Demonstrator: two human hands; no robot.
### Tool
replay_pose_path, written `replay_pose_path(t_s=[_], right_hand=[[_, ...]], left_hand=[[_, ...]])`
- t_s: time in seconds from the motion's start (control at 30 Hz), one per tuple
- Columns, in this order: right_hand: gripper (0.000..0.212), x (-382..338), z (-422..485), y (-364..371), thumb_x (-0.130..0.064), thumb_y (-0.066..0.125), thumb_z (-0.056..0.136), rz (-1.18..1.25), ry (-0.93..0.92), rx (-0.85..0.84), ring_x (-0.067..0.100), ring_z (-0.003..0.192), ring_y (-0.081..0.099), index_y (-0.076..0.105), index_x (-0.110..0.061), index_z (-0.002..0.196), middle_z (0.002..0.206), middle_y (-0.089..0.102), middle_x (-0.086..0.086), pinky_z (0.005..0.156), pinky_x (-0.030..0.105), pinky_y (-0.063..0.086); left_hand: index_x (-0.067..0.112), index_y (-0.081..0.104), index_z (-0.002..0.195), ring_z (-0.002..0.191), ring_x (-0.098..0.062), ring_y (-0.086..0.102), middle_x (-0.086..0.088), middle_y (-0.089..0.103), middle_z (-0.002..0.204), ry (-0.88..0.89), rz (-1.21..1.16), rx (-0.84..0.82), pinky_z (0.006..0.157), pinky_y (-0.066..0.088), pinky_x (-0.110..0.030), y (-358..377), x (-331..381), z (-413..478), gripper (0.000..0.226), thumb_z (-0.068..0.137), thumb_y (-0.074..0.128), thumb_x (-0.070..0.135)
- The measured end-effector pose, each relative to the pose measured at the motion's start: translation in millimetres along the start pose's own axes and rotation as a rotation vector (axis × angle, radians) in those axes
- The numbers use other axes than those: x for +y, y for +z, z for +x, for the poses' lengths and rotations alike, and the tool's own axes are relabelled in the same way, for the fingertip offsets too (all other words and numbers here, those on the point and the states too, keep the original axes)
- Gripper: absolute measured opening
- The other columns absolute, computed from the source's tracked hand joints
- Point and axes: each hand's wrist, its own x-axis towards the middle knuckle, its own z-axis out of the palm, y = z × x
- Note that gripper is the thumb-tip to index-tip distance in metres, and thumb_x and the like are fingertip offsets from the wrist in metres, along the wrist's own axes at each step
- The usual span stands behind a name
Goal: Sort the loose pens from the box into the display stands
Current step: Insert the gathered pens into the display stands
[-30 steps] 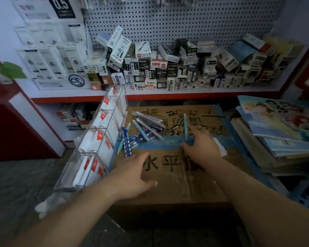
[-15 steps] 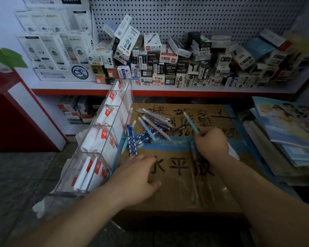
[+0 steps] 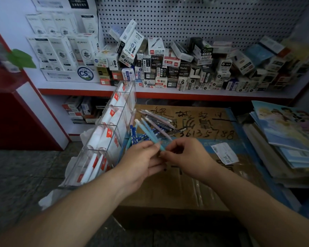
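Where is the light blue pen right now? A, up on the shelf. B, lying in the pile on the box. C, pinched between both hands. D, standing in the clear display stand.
C: the left hand and the right hand both pinch the pen with their fingers, holding it above the box.

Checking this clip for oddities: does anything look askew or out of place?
The clear acrylic display stand leans tilted beside the brown cardboard box, and loose pens lie crisscrossed on its top. Small pen cartons on the white shelf are jumbled.
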Motion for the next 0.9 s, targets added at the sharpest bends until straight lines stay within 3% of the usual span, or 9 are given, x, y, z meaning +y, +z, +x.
replay_pose_path(t_s=[0.07,0.13,0.3,0.43,0.53,0.73,0.9], right_hand=[[0.013,0,5,3,-0.023,0.076,0.09,-0.017,0.016,-0.138,-0.003,0.054,0.058,0.072,-0.011,0.087,0.069,0.068,-0.004,0.051,0.011,0.043],[0.017,4,13,5,-0.031,0.076,0.09,-0.049,0.038,-0.166,-0.001,0.056,0.058,0.073,-0.015,0.086,0.07,0.068,-0.004,0.052,0.014,0.045],[0.015,30,49,2,-0.037,0.072,0.092,-0.233,0.145,0.341,0.003,0.074,0.059,0.065,-0.024,0.098,0.088,0.064,-0.01,0.056,0.021,0.046],[0.029,46,64,12,-0.039,0.074,0.09,-0.294,0.191,0.341,0.007,0.082,0.058,0.063,-0.023,0.112,0.091,0.059,-0.012,0.073,0.033,0.057],[0.027,48,69,17,-0.035,0.074,0.091,-0.271,0.173,0.36,0.009,0.085,0.06,0.067,-0.021,0.113,0.088,0.057,-0.014,0.078,0.035,0.059],[0.005,43,65,11,-0.029,0.074,0.092,-0.134,0.237,0.371,0.006,0.074,0.061,0.072,-0.024,0.094,0.084,0.065,-0.011,0.056,0.022,0.049],[0.009,17,33,-3,-0.028,0.078,0.088,0.085,0.215,0.377,0.009,0.067,0.063,0.075,-0.02,0.086,0.079,0.071,-0.001,0.051,0.02,0.05]], left_hand=[[0.009,0.064,0.119,0.097,-0.023,0.076,-0.013,0.077,0.107,-0.015,-0.03,0.055,0.079,0.062,-0.035,-5,-2,0,0.02,0.104,0.051,0.012],[0.007,0.063,0.118,0.095,-0.023,0.076,-0.013,0.077,0.104,-0.018,0.025,0.109,0.08,0.062,-0.036,-11,-7,1,0.019,0.104,0.051,0.012],[0.012,0.058,0.121,0.089,-0.017,0.077,-0.01,0.076,0.103,0.005,0.19,0.181,0.078,0.062,-0.034,-20,-14,5,0.018,0.104,0.051,0.009],[0.017,0.058,0.118,0.086,-0.016,0.077,-0.01,0.075,0.103,0.012,0.221,0.216,0.072,0.062,-0.03,-19,-18,9,0.021,0.102,0.054,0.004],[0.019,0.058,0.115,0.09,-0.016,0.076,-0.01,0.074,0.105,0.013,0.217,0.214,0.074,0.063,-0.03,-16,-18,10,0.021,0.102,0.054,0.003],[0.017,0.058,0.113,0.087,-0.015,0.076,-0.009,0.075,0.102,0.018,0.191,0.223,0.073,0.063,-0.03,-11,-18,14,0.019,0.101,0.054,0.003],[0.018,0.058,0.114,0.095,-0.018,0.075,-0.006,0.074,0.106,0.047,0.157,0.206,0.083,0.062,-0.035,-7,-16,14,0.019,0.101,0.056,0.004]])
